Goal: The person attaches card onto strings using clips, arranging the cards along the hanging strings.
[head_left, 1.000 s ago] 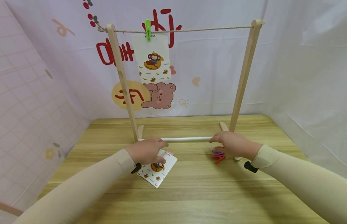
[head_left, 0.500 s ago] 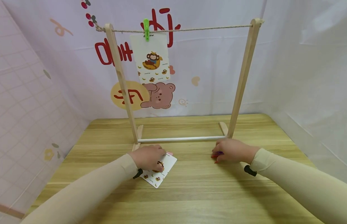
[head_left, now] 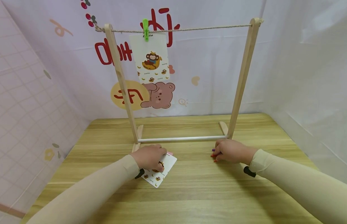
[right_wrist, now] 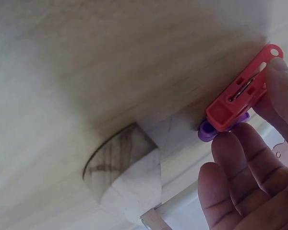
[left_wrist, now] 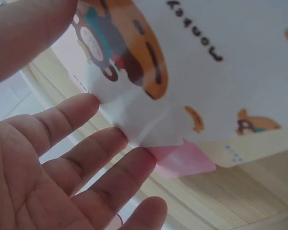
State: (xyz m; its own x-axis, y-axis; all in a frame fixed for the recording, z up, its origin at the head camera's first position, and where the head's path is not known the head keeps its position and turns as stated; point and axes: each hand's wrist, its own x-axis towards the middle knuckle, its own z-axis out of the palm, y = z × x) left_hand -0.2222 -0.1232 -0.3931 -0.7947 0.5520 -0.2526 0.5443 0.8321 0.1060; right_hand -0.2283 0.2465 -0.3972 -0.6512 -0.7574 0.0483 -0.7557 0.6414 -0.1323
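A white card printed with monkeys and bananas (head_left: 168,164) lies on the table at left. My left hand (head_left: 149,157) is over it, thumb across its face and fingertips at its edge, holding it lightly. In the left wrist view the card (left_wrist: 149,120) bends slightly near the fingertips; pink and cream layers (left_wrist: 185,160) show beneath. At right, my right hand (head_left: 232,151) pinches a red clothespin (right_wrist: 237,96) between thumb and fingers. A purple clothespin (right_wrist: 209,132) sits just behind it, touching the fingertips; whether it is gripped too I cannot tell.
A wooden frame with two posts (head_left: 242,84) and a white crossbar (head_left: 183,138) stands behind both hands. From its rope (head_left: 207,29) hangs a similar monkey card (head_left: 151,59), clipped by a green clothespin (head_left: 145,30). The frame's foot (right_wrist: 129,177) is near the right hand.
My right hand has lowered onto the clothespins and closed on the red one. The left hand has come down onto the card, its thumb shifting lower across the face.
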